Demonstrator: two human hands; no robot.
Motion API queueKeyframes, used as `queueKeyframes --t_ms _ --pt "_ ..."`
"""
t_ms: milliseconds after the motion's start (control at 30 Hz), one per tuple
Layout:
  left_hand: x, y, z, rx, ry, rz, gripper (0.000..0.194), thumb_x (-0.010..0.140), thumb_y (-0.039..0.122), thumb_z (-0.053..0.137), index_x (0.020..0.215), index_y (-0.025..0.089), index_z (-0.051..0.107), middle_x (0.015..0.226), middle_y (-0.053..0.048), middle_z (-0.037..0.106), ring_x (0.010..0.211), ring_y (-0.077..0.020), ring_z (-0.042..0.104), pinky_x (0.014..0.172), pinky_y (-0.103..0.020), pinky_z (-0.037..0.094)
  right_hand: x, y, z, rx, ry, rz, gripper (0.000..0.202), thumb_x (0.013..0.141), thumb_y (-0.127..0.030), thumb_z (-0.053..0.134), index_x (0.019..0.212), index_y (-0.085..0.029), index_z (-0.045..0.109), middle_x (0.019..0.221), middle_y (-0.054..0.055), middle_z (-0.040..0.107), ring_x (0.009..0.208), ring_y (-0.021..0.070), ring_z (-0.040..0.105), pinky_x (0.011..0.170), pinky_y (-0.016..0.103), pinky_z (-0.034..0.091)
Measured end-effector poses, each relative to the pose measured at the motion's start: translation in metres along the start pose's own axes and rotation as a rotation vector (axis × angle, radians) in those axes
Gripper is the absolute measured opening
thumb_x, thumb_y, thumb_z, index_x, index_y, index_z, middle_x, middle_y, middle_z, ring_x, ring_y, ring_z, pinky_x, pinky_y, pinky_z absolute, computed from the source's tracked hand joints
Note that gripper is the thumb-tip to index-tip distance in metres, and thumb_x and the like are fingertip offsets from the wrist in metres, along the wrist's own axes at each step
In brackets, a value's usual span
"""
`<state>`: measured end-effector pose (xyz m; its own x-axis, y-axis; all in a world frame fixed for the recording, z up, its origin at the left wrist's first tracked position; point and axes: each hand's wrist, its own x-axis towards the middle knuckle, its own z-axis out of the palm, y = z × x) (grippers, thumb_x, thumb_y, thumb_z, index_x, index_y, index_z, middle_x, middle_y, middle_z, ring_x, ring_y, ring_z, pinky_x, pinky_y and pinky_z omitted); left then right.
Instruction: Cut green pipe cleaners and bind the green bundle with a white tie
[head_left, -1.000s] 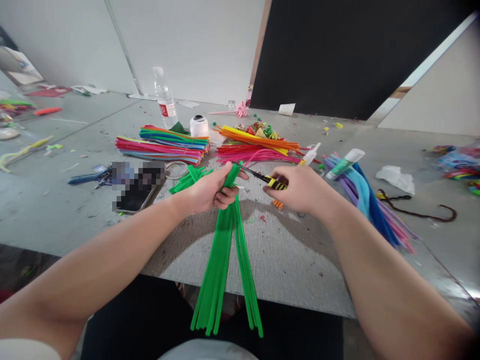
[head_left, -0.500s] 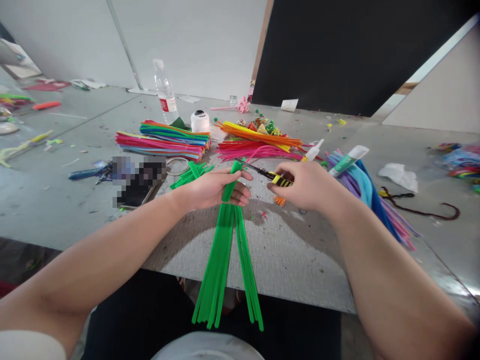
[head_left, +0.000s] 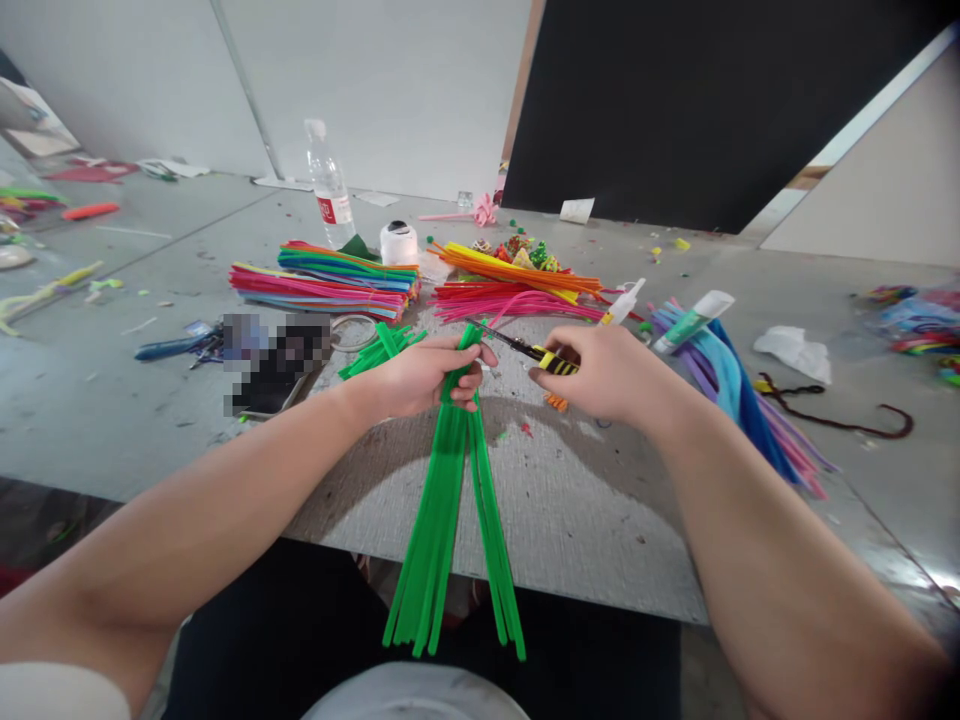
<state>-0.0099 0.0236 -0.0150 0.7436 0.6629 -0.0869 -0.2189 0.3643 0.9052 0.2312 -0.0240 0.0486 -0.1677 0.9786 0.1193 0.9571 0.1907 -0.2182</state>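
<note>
A bundle of green pipe cleaners (head_left: 433, 520) hangs from my left hand (head_left: 431, 372), whose fingers are closed around it near the top. Its lower ends fan out in two groups past the table's front edge. My right hand (head_left: 592, 370) grips scissors (head_left: 553, 362) with yellow-and-black handles. The dark blades point left and reach the top ends of the bundle; whether they touch a stem I cannot tell. Just behind my left hand, a pile of short green pipe cleaner pieces (head_left: 379, 348) lies on the table. A few orange bits (head_left: 556, 401) lie below the scissors.
Multicoloured pipe cleaner bundles (head_left: 322, 290) and red and orange ones (head_left: 517, 285) lie behind my hands. A water bottle (head_left: 328, 190) stands farther back. At left is a phone (head_left: 281, 370); at right, a glue tube (head_left: 697, 320) rests on blue and purple stems (head_left: 739, 400).
My left fingers have curled in more tightly around the green bundle. The scissors and my right hand have barely shifted.
</note>
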Motion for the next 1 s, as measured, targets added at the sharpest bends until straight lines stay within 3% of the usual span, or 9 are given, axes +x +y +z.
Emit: queueKeyframes --t_ms 333,1000 --pt "-0.002 0.0049 0.0033 0.007 0.006 -0.053 0.019 0.104 0.029 0.054 0.097 0.016 0.066 0.066 0.006 0.031 0.049 -0.0078 0.03 0.047 -0.017 0.029 -0.0004 0.0003 0.0006 -0.013 0.006 -0.002 0.013 0.082 -0.035 0.072 0.081 -0.024 0.065 0.08 0.006 0.074 0.074 0.0235 0.066 0.064 0.034 0.039" --pt "-0.0025 0.0081 0.0026 -0.027 0.002 -0.078 0.02 0.106 0.03 0.052 0.096 0.018 0.064 0.065 0.007 0.027 0.047 -0.0073 0.027 0.045 -0.017 0.024 -0.0003 -0.001 0.0006 -0.047 0.037 -0.024 0.012 0.083 -0.033 0.072 0.078 -0.024 0.067 0.077 0.007 0.074 0.071 0.0238 0.065 0.063 0.035 0.039"
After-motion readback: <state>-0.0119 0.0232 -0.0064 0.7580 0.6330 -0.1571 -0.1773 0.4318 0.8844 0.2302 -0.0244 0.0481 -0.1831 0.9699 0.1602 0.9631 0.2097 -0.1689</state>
